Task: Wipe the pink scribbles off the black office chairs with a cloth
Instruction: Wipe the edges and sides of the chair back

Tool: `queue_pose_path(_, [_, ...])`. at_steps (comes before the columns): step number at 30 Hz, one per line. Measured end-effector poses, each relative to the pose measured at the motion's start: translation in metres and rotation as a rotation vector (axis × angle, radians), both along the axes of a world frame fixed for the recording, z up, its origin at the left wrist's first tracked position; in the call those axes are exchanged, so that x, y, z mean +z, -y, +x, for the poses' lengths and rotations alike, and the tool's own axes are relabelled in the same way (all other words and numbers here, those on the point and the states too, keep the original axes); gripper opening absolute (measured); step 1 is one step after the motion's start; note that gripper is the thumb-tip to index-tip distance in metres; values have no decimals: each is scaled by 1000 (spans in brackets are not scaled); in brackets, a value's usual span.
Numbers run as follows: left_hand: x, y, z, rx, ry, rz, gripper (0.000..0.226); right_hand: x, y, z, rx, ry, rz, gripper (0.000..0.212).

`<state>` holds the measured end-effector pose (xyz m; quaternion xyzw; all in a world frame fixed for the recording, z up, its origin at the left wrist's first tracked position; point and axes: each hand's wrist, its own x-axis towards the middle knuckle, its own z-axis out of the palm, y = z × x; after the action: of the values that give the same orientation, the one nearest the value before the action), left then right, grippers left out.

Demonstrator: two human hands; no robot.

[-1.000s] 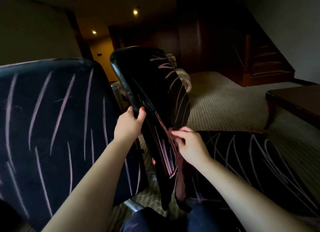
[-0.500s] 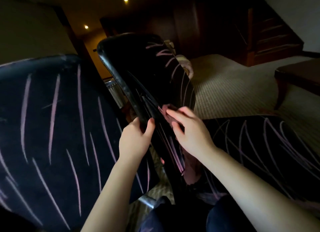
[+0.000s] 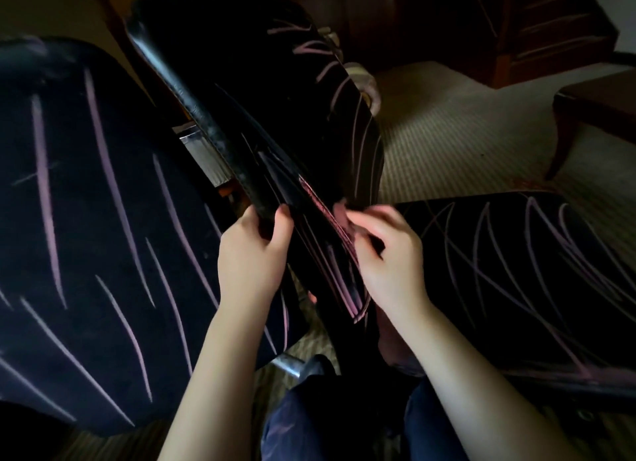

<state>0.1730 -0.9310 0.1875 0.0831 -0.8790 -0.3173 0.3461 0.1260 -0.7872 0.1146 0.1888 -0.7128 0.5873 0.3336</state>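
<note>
A black chair backrest (image 3: pixel 275 92) stands tilted in the middle, streaked with pink scribbles. My left hand (image 3: pixel 254 254) grips its left edge, thumb on the front. My right hand (image 3: pixel 389 254), blurred, holds a small dark pink cloth (image 3: pixel 340 212) against the backrest's lower front. The same chair's seat (image 3: pixel 516 281) lies to the right, covered in pink lines. A second black chair back (image 3: pixel 89 226) with pink strokes fills the left.
Striped beige carpet (image 3: pixel 447 133) spreads behind the chairs. A dark wooden table (image 3: pixel 599 109) stands at the right edge and wooden stairs (image 3: pixel 550 30) rise at the back right. A chrome chair base (image 3: pixel 292 364) shows near my knees (image 3: pixel 309 422).
My right hand has gone from low on the backrest up along its front with the cloth. The camera has tipped downward and closer. My left hand keeps its grip on the edge.
</note>
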Motion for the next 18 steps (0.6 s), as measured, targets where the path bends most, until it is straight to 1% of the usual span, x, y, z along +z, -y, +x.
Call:
queue_pose_path(1, [0,-1,0,5,-3,-4,47,-10,-1,4,-18,27,-43,36])
queue_pose_path(3, [1,-5,1,13,-30,1,42,-14,1,8,-49,40,-54,36])
queue_pose_path(6, [0,-6,0,21,-71,-20,38,16,7,-2,-31,-50,52,36])
queue_pose_path(9, [-3,-4,-2,21,-78,-2,38,35,5,-12,38,-65,143,36])
queue_pose_path(11, [-4,-4,-3,20,-78,9,39,17,0,-11,0,-59,107,34])
queue_pose_path(15, [-8,-4,-3,21,-89,25,43,-32,-6,5,-79,90,-41,34])
queue_pose_path(16, [-7,-5,-3,19,-88,32,43,-29,-7,6,-91,81,-22,33])
queue_pose_path(18, [-7,-5,-3,14,-85,41,42,-2,-9,-1,-89,-22,102,32])
